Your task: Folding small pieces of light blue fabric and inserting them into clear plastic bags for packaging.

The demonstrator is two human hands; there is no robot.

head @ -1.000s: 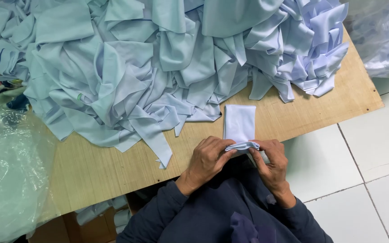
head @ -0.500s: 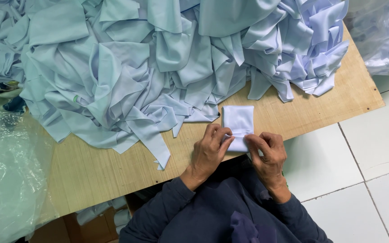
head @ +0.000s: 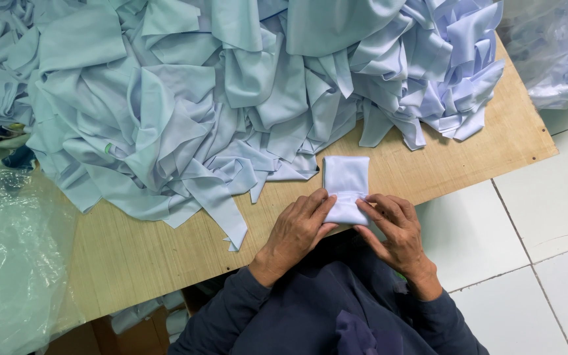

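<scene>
Down at the lower middle of the frame, both hands meet on a small folded piece of white cloth (head: 346,189) that lies at the near edge of a wooden table (head: 133,256). The left hand (head: 296,233) rests with its fingers stretched forward and half curled, the fingertips pressing on the left side of the cloth along a fold line that runs across it. The right hand (head: 394,230) comes in from the other side, its fingers bent, pinching the right edge of the cloth at the same fold. Neither hand is closed into a fist; both are loosely curled on the fabric. The upper half of the cloth lies flat on the table, just below a large heap of pale blue fabric pieces (head: 231,98) that fills the upper part of the frame from the left edge to the upper right. One strip of it reaches down just left of the left hand. Clear plastic sheeting (head: 14,263) lies at the lower left. White floor tiles (head: 527,250) show at the right. Dark blue sleeves (head: 244,309) run down to the bottom edge.
</scene>
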